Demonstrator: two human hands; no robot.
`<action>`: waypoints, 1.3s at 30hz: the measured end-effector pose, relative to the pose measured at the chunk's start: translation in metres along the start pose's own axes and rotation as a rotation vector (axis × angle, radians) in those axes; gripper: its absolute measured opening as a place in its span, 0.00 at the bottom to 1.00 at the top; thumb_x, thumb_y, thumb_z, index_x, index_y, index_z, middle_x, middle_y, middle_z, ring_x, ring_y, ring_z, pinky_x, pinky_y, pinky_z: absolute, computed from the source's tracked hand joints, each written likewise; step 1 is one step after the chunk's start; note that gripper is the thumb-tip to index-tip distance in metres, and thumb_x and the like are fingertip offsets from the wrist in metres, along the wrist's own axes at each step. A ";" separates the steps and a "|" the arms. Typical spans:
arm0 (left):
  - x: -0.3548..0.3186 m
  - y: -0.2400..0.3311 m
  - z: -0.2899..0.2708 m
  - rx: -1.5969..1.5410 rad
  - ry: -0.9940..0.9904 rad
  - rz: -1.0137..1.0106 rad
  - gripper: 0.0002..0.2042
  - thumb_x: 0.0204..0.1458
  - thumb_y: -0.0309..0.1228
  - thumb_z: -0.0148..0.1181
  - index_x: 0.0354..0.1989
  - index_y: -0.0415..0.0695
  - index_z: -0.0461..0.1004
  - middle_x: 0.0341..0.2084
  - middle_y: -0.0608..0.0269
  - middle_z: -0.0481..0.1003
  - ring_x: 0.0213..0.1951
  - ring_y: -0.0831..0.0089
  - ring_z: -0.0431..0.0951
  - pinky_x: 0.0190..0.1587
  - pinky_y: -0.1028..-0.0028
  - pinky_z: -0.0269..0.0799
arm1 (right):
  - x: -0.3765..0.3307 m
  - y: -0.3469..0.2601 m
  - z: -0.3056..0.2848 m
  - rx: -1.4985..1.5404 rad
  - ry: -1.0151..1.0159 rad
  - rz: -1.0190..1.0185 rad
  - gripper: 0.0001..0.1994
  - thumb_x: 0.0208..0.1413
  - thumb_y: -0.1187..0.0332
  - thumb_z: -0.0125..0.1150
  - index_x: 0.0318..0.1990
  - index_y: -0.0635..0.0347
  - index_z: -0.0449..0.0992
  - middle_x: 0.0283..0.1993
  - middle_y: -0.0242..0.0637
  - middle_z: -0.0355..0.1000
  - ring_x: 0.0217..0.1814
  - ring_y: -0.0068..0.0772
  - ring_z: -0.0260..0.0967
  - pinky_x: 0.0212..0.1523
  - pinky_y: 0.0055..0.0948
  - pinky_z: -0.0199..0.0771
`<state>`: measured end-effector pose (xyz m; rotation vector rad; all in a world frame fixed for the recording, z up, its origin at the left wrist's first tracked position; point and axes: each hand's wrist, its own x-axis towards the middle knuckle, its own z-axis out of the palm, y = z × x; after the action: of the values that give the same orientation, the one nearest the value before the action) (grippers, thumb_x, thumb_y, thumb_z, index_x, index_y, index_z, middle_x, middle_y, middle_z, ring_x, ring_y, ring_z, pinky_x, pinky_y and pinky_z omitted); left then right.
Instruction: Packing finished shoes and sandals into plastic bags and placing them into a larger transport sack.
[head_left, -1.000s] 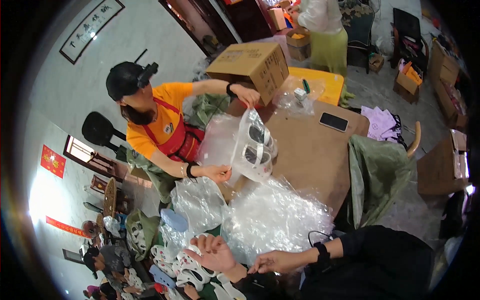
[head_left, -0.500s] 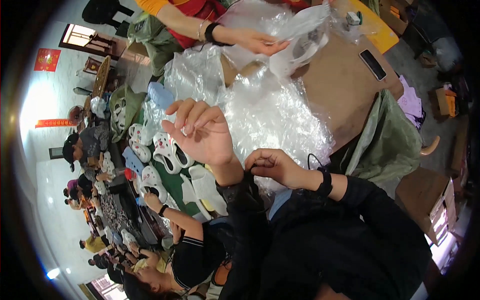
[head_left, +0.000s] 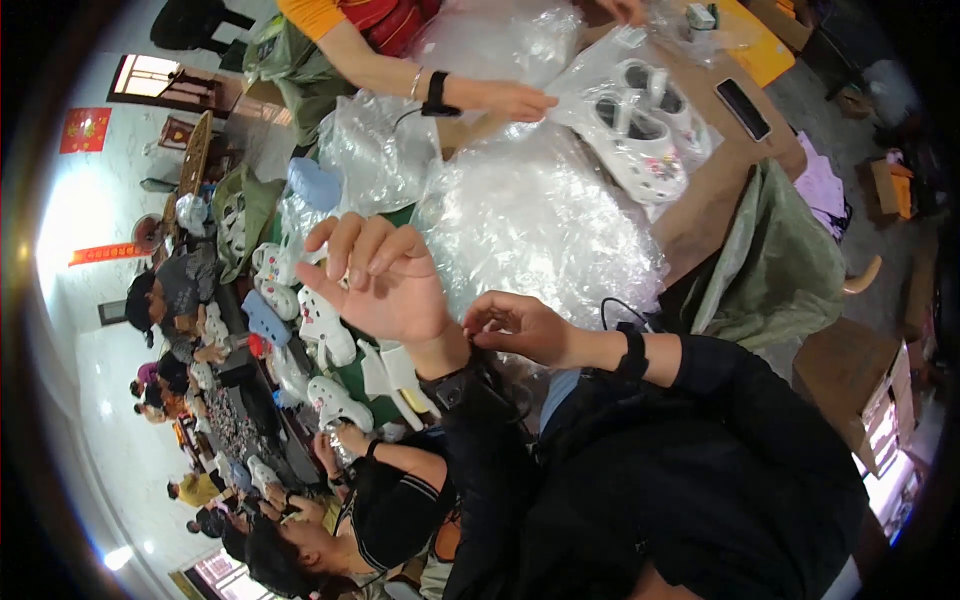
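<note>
My left hand (head_left: 378,278) is raised with the palm open and the fingers spread, holding nothing. It hovers over white clog shoes (head_left: 325,330) lying on a green table top. My right hand (head_left: 520,326) rests just right of my left wrist, its fingertips pinched on the black sleeve cuff (head_left: 470,372) there. Both of my forearms wear black sleeves. Beyond my hands lies a heap of clear plastic bags (head_left: 540,215).
Across the table a co-worker's hand (head_left: 510,98) holds a clear bag with white clogs (head_left: 645,140). A phone (head_left: 742,108) lies on the brown table. A green cloth (head_left: 785,270) hangs at right and a cardboard box (head_left: 850,375) stands beyond it. Another person (head_left: 385,490) sits at my left.
The view has tipped downward. My left hand rose with the palm open, and my right hand moved in to the left wrist cuff. The co-worker still handles the bagged clogs.
</note>
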<state>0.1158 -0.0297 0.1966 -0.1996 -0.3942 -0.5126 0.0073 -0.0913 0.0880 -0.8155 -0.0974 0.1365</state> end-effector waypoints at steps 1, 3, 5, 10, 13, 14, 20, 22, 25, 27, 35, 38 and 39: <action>-0.004 0.003 -0.001 0.136 0.065 -0.058 0.16 0.57 0.45 0.43 0.38 0.45 0.67 0.25 0.67 0.64 0.26 0.77 0.61 0.36 0.73 0.57 | 0.001 -0.004 -0.005 -0.129 0.010 -0.060 0.08 0.52 0.72 0.58 0.39 0.63 0.70 0.37 0.28 0.68 0.39 0.17 0.63 0.44 0.19 0.63; -0.017 0.014 -0.017 0.524 0.229 -0.164 0.15 0.56 0.42 0.46 0.36 0.42 0.67 0.26 0.65 0.66 0.28 0.75 0.62 0.34 0.74 0.56 | 0.004 -0.023 -0.020 -0.234 0.070 -0.096 0.08 0.54 0.71 0.55 0.39 0.63 0.70 0.36 0.30 0.68 0.38 0.17 0.64 0.44 0.20 0.63; -0.047 0.032 -0.065 0.872 0.483 -0.306 0.14 0.57 0.40 0.44 0.38 0.41 0.69 0.33 0.64 0.70 0.37 0.70 0.67 0.41 0.71 0.62 | 0.008 -0.037 -0.040 -0.433 0.165 -0.185 0.07 0.56 0.69 0.52 0.39 0.62 0.70 0.34 0.29 0.69 0.36 0.18 0.64 0.42 0.20 0.63; -0.109 -0.039 -0.082 1.399 0.416 -0.783 0.18 0.58 0.36 0.42 0.52 0.36 0.62 0.47 0.61 0.66 0.50 0.71 0.65 0.55 0.71 0.58 | 0.021 -0.051 -0.023 -0.494 0.069 -0.387 0.06 0.55 0.71 0.52 0.39 0.63 0.69 0.32 0.31 0.68 0.36 0.18 0.64 0.38 0.20 0.65; -0.127 -0.053 -0.075 1.175 0.289 -0.941 0.22 0.57 0.36 0.42 0.56 0.36 0.58 0.50 0.56 0.64 0.54 0.70 0.62 0.58 0.70 0.55 | 0.033 -0.067 -0.011 -0.057 -0.061 -0.101 0.08 0.57 0.68 0.49 0.39 0.64 0.68 0.31 0.33 0.68 0.34 0.21 0.65 0.37 0.23 0.66; -0.134 -0.050 -0.084 1.073 0.267 -0.853 0.20 0.57 0.36 0.42 0.54 0.36 0.60 0.49 0.57 0.66 0.52 0.69 0.65 0.56 0.69 0.57 | 0.040 -0.073 -0.021 0.182 -0.060 -0.128 0.09 0.58 0.67 0.48 0.39 0.64 0.68 0.31 0.34 0.68 0.33 0.23 0.65 0.36 0.24 0.66; -0.136 -0.086 -0.083 0.701 0.565 -0.699 0.13 0.56 0.23 0.45 0.50 0.34 0.65 0.45 0.59 0.70 0.43 0.74 0.72 0.47 0.75 0.68 | 0.043 -0.117 -0.069 1.001 -0.136 -0.138 0.13 0.56 0.58 0.48 0.37 0.60 0.70 0.30 0.31 0.67 0.30 0.27 0.59 0.37 0.27 0.60; -0.138 -0.098 -0.075 1.023 0.478 -0.635 0.13 0.55 0.21 0.48 0.49 0.35 0.66 0.43 0.59 0.70 0.41 0.77 0.72 0.45 0.78 0.68 | 0.035 -0.125 -0.073 1.196 -0.188 -0.160 0.14 0.56 0.58 0.47 0.38 0.59 0.70 0.29 0.29 0.63 0.31 0.26 0.57 0.38 0.26 0.58; -0.140 -0.105 -0.056 1.156 0.447 -0.605 0.09 0.53 0.20 0.51 0.43 0.36 0.69 0.39 0.63 0.70 0.39 0.79 0.71 0.43 0.80 0.67 | 0.020 -0.141 -0.061 1.210 -0.243 -0.160 0.14 0.55 0.58 0.46 0.40 0.59 0.69 0.28 0.28 0.61 0.31 0.24 0.56 0.38 0.24 0.56; -0.139 -0.113 -0.041 1.179 0.359 -0.464 0.08 0.49 0.17 0.54 0.38 0.35 0.71 0.36 0.63 0.71 0.39 0.78 0.71 0.42 0.80 0.66 | 0.011 -0.153 -0.049 1.248 -0.344 -0.171 0.13 0.55 0.60 0.47 0.41 0.58 0.69 0.28 0.29 0.61 0.29 0.23 0.57 0.37 0.24 0.57; -0.138 -0.127 -0.017 1.421 -0.121 -0.229 0.15 0.46 0.11 0.50 0.44 0.35 0.70 0.46 0.53 0.65 0.45 0.68 0.70 0.45 0.75 0.66 | -0.013 -0.211 0.002 1.398 -0.881 -0.266 0.06 0.56 0.70 0.43 0.38 0.59 0.66 0.24 0.41 0.67 0.22 0.32 0.64 0.29 0.30 0.64; -0.136 -0.136 -0.023 1.292 -0.018 -0.290 0.21 0.47 0.11 0.49 0.51 0.37 0.63 0.51 0.52 0.62 0.51 0.66 0.66 0.52 0.70 0.61 | -0.021 -0.218 0.007 1.447 -1.040 -0.198 0.05 0.55 0.74 0.42 0.37 0.61 0.64 0.25 0.47 0.67 0.22 0.38 0.64 0.27 0.35 0.63; -0.132 -0.141 -0.013 0.966 0.177 -0.384 0.18 0.53 0.20 0.46 0.54 0.38 0.61 0.48 0.58 0.65 0.50 0.71 0.67 0.53 0.72 0.62 | -0.023 -0.219 0.009 1.431 -1.096 -0.118 0.05 0.54 0.75 0.43 0.37 0.63 0.63 0.25 0.49 0.66 0.24 0.42 0.63 0.26 0.37 0.61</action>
<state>-0.0581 -0.0957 0.1426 0.8636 -0.4690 -0.6563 0.0021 -0.2374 0.2534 0.7691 -0.9547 0.4562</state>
